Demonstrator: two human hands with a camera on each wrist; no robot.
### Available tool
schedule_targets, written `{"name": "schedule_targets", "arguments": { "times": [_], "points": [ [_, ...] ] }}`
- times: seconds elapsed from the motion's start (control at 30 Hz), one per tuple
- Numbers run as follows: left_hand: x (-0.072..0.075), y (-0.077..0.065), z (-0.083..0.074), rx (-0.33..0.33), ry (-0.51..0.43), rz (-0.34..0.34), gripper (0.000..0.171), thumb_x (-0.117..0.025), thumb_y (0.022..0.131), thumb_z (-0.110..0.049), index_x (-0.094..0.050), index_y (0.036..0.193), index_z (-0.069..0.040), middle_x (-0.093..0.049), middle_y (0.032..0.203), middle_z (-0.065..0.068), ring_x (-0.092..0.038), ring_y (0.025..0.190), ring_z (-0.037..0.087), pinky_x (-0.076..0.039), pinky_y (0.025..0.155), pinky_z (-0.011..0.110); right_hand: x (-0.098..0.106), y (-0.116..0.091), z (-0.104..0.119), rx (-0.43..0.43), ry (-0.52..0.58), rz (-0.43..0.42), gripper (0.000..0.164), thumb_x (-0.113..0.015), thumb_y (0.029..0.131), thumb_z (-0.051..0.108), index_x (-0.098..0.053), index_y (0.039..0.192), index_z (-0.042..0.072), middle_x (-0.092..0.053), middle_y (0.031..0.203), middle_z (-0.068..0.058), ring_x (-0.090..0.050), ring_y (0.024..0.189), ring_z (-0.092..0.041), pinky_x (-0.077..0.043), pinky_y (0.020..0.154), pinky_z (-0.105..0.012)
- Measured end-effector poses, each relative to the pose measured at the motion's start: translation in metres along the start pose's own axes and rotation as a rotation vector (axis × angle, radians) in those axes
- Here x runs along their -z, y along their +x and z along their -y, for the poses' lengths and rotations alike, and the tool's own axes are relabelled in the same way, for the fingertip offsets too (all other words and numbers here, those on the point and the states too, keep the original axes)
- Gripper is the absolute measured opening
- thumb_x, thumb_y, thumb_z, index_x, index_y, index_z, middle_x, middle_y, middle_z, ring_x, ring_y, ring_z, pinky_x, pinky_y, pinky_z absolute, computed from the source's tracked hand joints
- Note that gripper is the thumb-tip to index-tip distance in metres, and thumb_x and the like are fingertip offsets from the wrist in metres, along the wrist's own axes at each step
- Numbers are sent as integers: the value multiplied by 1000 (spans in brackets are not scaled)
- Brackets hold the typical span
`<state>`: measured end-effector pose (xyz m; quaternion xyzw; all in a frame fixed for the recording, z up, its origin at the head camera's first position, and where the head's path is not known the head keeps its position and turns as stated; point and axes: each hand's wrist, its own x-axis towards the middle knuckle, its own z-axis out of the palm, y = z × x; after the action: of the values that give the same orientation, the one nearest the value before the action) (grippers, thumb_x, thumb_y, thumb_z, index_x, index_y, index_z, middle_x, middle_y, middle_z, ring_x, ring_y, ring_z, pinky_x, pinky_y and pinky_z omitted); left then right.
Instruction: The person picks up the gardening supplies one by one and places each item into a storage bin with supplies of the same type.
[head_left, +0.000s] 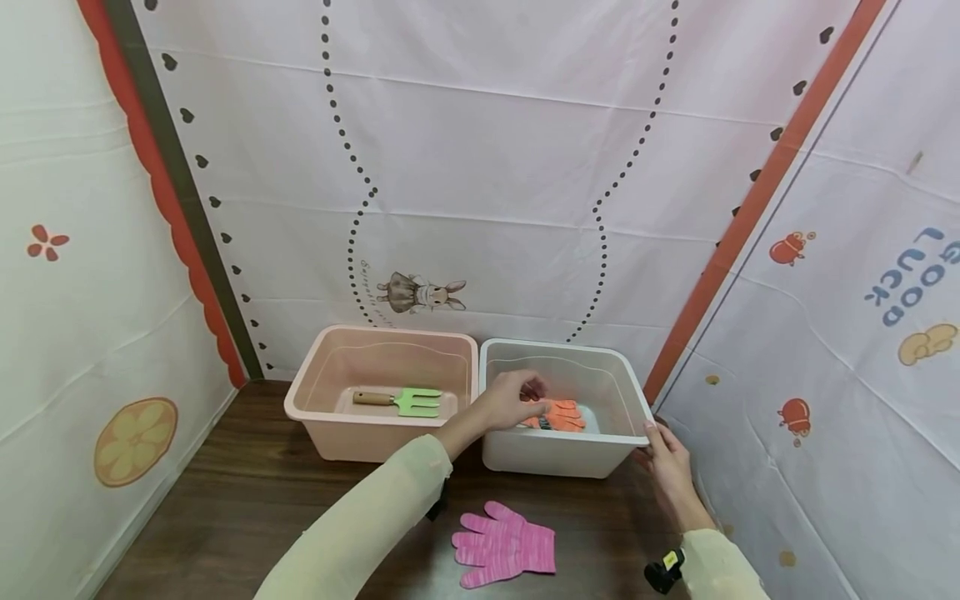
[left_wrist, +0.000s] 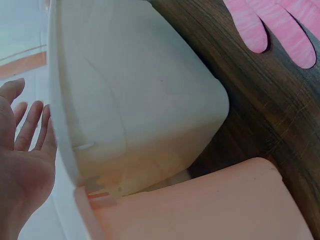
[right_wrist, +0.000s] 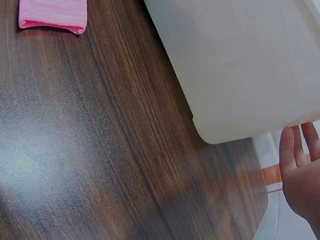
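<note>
My left hand (head_left: 510,402) reaches over the front rim of the white plastic bin (head_left: 558,454), above an orange glove (head_left: 564,415) lying inside. In the left wrist view its fingers (left_wrist: 31,125) are loosely spread and nothing is seen in them. The hand partly hides the glove, which has a dark patch near its cuff. With thumb and fingers, my right hand (head_left: 670,468) holds the bin's front right corner; in the right wrist view its fingers (right_wrist: 287,150) touch the bin wall. A pink knitted glove (head_left: 504,546) lies flat on the table in front of the bin.
Left of the white bin and against it stands a pink bin (head_left: 352,437) holding a green hand fork (head_left: 416,402) with a wooden handle. Both are on a dark wood table (head_left: 225,500). Printed cloth walls (head_left: 480,150) enclose the back and sides.
</note>
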<state>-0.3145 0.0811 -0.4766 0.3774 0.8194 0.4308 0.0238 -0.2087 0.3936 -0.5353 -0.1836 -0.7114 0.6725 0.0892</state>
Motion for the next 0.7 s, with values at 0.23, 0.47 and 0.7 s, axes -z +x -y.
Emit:
{"name": "schedule_targets", "arguments": {
  "times": [0.23,0.47,0.7],
  "points": [
    [9,-5,-14,-35,-18,29,23,-75,101,-28,-69,120,-15,-72,115,1,-68,107,13,-56,93,26,1,-1,4,-24,-2,19,74,-48,110,54,-35,163,4,-42,160,-21,-64,98,5,-57,94,-24],
    [16,-11,-30,-87,-24,51,28,-76,100,-29,-69,123,-13,-72,118,5,-69,112,19,-58,98,35,2,-3,6,-28,27,25,69,-49,111,50,-38,159,1,-61,139,-8,-66,96,3,-58,95,-28],
    [16,-17,-40,-143,-2,60,31,-80,97,-23,-69,124,-13,-71,117,-1,-68,112,16,-56,101,33,-1,-5,8,-38,24,26,68,-47,112,49,-37,160,2,-60,137,-9,-66,96,2,-58,96,-31]
  ]
}}
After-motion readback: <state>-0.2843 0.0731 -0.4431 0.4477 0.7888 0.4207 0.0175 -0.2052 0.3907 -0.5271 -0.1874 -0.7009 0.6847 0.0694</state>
